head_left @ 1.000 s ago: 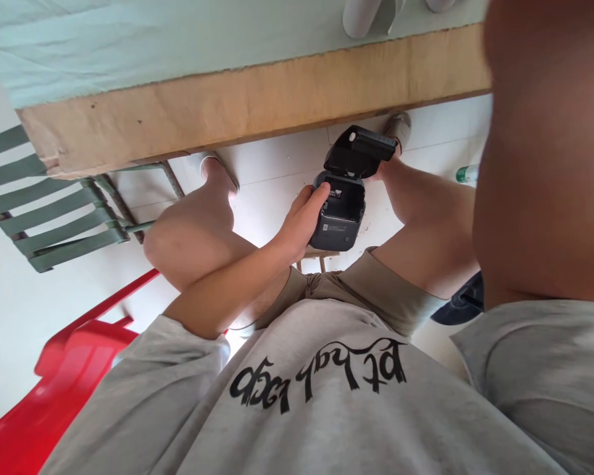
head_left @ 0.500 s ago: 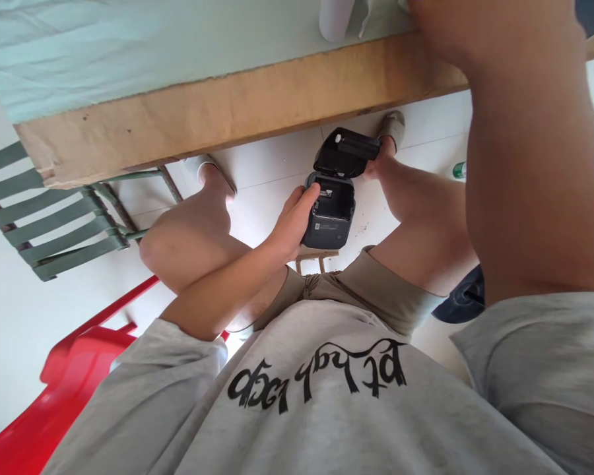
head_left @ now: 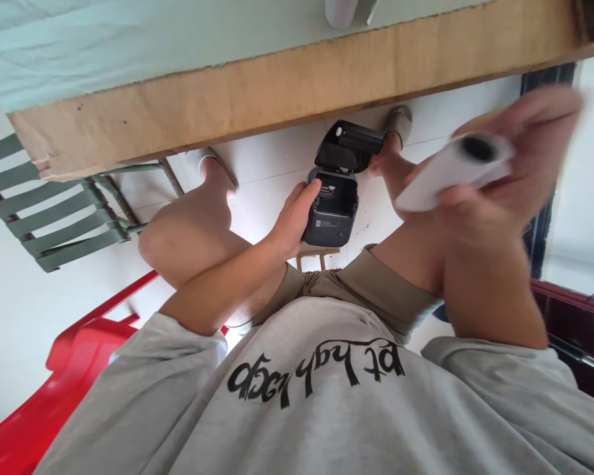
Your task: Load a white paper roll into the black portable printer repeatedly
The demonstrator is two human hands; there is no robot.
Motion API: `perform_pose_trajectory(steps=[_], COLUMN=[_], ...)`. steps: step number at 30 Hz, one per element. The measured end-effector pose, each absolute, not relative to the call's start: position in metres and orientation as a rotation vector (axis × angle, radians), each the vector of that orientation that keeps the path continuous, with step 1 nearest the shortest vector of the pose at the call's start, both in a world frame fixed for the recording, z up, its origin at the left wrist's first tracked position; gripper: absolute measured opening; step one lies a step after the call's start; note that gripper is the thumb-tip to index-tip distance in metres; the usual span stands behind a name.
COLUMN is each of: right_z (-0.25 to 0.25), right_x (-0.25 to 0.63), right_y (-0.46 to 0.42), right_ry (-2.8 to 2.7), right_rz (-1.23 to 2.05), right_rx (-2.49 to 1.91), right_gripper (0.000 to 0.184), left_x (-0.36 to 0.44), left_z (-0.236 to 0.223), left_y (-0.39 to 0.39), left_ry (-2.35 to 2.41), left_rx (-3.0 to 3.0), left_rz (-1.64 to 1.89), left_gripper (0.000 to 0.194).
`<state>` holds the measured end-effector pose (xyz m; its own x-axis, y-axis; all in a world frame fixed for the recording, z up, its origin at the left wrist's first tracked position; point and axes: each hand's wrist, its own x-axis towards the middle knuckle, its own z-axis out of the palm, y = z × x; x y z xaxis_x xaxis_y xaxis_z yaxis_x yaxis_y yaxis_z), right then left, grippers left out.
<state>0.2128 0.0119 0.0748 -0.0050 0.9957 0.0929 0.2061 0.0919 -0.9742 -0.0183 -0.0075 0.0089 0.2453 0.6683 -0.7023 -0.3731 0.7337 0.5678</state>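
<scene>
My left hand (head_left: 296, 221) is closed around the left side of a dark label printer (head_left: 332, 214), its thumb over the inner edge. The printer's lid (head_left: 344, 148) is swung up, with a black roller in it, and its paper bay shows no roll. To the right, my right hand (head_left: 509, 171) grips a white paper roll (head_left: 448, 168), thumb on the near side. The roll's dark hollow core faces up and right. Motion blurs this hand, and some of its fingers are hidden. Roll and printer are apart.
A wooden table (head_left: 277, 99) with a pale green cover runs across the top; a white cylinder (head_left: 340, 12) stands near its edge. A green slatted chair (head_left: 54, 204) and a red plastic chair (head_left: 86, 356) are at the left. Tiled floor lies below.
My right hand has come back from over the table, now carrying the white paper roll beside the printer. My left hand and the printer have hardly moved.
</scene>
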Motion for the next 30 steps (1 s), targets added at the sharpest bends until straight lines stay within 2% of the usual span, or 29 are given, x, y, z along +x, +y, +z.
perform_pose_trajectory(steps=[5,10,18,23,27,30], right_z=[0.036,0.029,0.031,0.032,0.027,0.018], right_x=[0.18,0.174,0.17,0.169,0.169,0.174], right_y=[-0.007,-0.001,-0.003,-0.005,-0.013,-0.014], right_ry=[-1.724,-1.984,-2.186,-2.189,-2.221,-2.133], right_rz=[0.927,0.879,0.918,0.86,0.875,0.815], right_rx=[-1.454,-1.677,-1.713,-1.714,-1.512,-1.276], right_gripper=[0.051,0.034,0.035,0.046,0.05,0.048], left_x=[-0.017,-0.014,-0.013,-0.014,-0.015,-0.017], left_z=[0.013,0.015,0.015,0.014,0.01,0.006], left_y=[-0.008,-0.007,-0.006,-0.005,-0.004,-0.004], left_ry=[1.101,1.115,1.121,1.109,1.081,1.085], left_rx=[0.378,0.42,0.435,0.398,0.436,0.542], left_rz=[0.743,0.72,0.753,0.791,0.811,0.774], left_gripper=[0.026,0.023,0.021,0.019,0.029,0.049])
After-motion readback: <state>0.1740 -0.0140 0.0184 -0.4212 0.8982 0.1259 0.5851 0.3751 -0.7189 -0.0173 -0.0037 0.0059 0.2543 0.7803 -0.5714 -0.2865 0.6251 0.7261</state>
